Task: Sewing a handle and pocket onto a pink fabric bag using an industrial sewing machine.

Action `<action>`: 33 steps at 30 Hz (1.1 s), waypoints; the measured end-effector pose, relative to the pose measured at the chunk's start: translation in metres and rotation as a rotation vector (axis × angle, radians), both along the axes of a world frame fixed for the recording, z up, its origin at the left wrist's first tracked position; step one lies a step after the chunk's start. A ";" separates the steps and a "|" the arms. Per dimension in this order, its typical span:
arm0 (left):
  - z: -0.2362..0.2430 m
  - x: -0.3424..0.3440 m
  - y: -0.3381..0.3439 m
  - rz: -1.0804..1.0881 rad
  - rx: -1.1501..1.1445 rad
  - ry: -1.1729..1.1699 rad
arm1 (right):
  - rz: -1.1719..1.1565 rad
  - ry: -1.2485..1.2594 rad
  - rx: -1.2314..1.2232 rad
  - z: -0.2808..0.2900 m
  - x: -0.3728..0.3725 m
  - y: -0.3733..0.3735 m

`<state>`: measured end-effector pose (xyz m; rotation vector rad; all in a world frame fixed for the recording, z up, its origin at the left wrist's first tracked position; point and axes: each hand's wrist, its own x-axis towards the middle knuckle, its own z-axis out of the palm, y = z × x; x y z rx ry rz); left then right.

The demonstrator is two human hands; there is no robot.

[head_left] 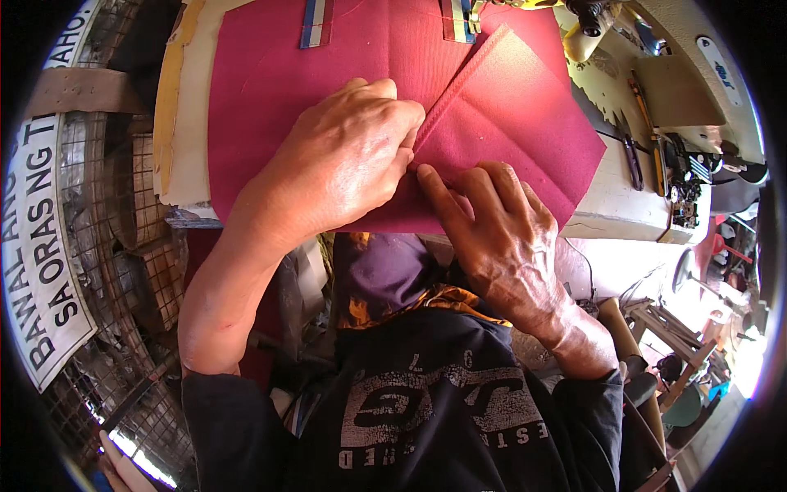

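Note:
A dark red sheet of fabric [279,107] lies over the work table, one part folded across so a stitched seam [463,86] runs diagonally along its edge. My left hand [348,156] is closed, its fingers pinched at the lower end of that seam. Close beside it on the right, my right hand [508,225] grips the near edge of the fabric, fingers bent on top and one fingertip almost touching the left hand. The cloth between the fingers is partly hidden. Beyond the hands, a sewing machine's presser foot [474,16] stands at the seam's far end.
Dark-handled scissors [631,156] and a slim yellow tool [659,168] lie on the table's right side. A small metal mechanism [687,193] sits at the right edge. Wire mesh [143,328] with a white lettered sign [49,262] stands left. Wooden furniture [676,344] is at lower right.

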<state>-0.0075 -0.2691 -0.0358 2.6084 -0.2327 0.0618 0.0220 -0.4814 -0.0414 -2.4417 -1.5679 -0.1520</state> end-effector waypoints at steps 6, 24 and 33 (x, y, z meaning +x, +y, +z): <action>0.007 0.011 0.005 0.060 -0.101 0.151 | 0.028 -0.032 0.001 -0.001 0.004 0.004; -0.045 -0.064 -0.025 -0.039 0.120 -0.416 | 0.026 0.068 -0.042 0.005 0.006 -0.002; -0.042 -0.075 -0.029 -0.036 0.199 -0.294 | -0.133 0.052 0.049 -0.007 -0.023 -0.036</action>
